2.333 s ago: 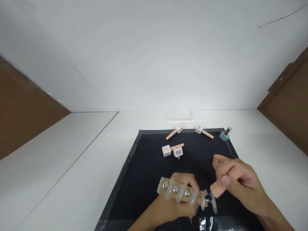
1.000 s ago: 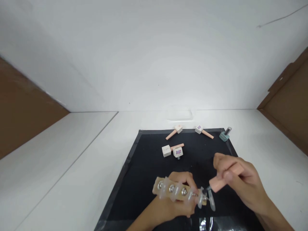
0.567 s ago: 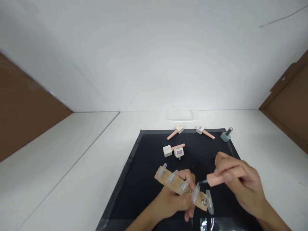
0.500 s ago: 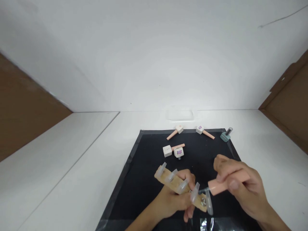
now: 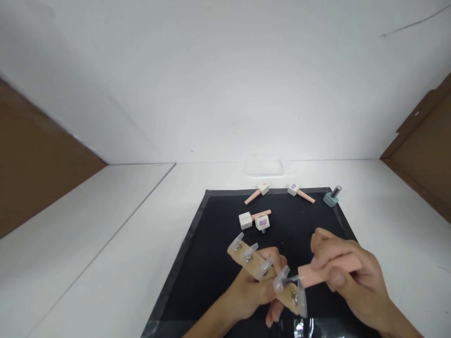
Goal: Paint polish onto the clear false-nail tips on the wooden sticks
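My left hand (image 5: 246,293) is closed around a wooden nail tip stand (image 5: 254,268), held tilted above the black mat. Several clear false nail tips (image 5: 251,252) stick up from it on small metal mounts. In my right hand (image 5: 355,277) is a nail polish brush with a long peach cap (image 5: 329,270), pinched between thumb and fingers. Its dark bristle end (image 5: 291,280) meets the fourth nail tip (image 5: 281,279); whether any polish shows on that tip I cannot tell. The last nail tip (image 5: 302,300) hangs at the stand's lower right end, just below the cap.
On the black mat (image 5: 207,239) lie white bottles with peach caps (image 5: 252,197), (image 5: 306,196) and another white bottle (image 5: 245,220). An uncapped white bottle (image 5: 262,222) sits nearby. A teal bottle (image 5: 330,199) stands at the far right corner. Behind is a clear tray (image 5: 264,174).
The brush in my right hand has shifted slightly left, its bristles now against the fourth nail tip. The stand in my left hand has turned a little.
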The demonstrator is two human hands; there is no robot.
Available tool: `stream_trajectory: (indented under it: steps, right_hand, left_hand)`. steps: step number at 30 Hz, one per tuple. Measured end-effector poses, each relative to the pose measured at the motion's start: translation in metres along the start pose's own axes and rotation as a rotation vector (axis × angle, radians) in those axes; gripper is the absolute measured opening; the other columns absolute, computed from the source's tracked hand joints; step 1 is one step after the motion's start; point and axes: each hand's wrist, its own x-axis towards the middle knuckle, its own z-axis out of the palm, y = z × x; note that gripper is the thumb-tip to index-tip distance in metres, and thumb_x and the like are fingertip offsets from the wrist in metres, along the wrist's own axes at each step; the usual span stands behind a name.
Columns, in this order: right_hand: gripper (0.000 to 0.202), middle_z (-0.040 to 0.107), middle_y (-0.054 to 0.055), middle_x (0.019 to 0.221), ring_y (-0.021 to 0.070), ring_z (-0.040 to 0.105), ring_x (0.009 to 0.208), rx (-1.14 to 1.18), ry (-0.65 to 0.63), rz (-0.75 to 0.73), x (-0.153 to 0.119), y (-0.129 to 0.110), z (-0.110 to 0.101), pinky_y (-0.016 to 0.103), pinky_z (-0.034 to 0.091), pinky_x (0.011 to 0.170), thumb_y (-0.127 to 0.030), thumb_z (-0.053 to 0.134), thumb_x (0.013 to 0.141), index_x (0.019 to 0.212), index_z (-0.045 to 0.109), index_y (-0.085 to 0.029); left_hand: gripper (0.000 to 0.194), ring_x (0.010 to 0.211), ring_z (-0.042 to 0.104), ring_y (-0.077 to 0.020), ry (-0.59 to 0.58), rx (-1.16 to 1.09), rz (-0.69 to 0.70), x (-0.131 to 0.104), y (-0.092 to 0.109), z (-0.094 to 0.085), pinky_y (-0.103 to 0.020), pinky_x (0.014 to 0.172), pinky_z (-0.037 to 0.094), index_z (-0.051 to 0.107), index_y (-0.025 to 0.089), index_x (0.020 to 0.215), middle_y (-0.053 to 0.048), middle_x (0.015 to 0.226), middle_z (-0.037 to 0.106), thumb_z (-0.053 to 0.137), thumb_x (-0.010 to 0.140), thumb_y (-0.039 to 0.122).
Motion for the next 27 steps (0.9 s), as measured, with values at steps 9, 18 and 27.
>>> stream_trajectory:
  steps: [9, 18, 27]
  right_hand:
    - [0.013, 0.064, 0.0, 0.059, 0.0146, 0.046, 0.052, -0.104, -0.031, -0.033, 0.0036, -0.0032, -0.0001, 0.026, 0.036, 0.046, -0.028, 0.051, 0.094, 0.092, 0.064, -0.025]
    - [0.016, 0.064, 0.001, 0.063, 0.0157, 0.051, 0.057, -0.006, -0.05, -0.013, 0.0038, -0.0026, 0.0017, 0.027, 0.042, 0.049, -0.04, 0.055, 0.092, 0.093, 0.066, -0.028]
    - [0.016, 0.066, 0.0, 0.06, 0.0144, 0.048, 0.053, -0.061, -0.064, -0.022, 0.0068, -0.006, 0.0014, 0.026, 0.036, 0.045, -0.031, 0.051, 0.095, 0.093, 0.066, -0.026]
  left_hand:
    - [0.029, 0.038, 0.051, -0.003, -0.018, 0.002, -0.015, 0.0006, -0.002, -0.0018, -0.008, 0.031, 0.041, 0.047, 0.015, 0.073, 0.004, 0.06, 0.055, 0.071, 0.077, 0.031]
    - [0.032, 0.036, 0.049, -0.0019, 0.02, -0.009, -0.052, 0.0017, 0.0012, -0.0007, -0.008, 0.031, 0.041, 0.047, 0.015, 0.069, 0.005, 0.059, 0.054, 0.076, 0.072, 0.028]
    - [0.032, 0.037, 0.052, -0.0027, 0.0, -0.023, -0.061, -0.0009, -0.0012, -0.0017, -0.008, 0.03, 0.041, 0.047, 0.015, 0.07, 0.003, 0.062, 0.056, 0.075, 0.073, 0.03]
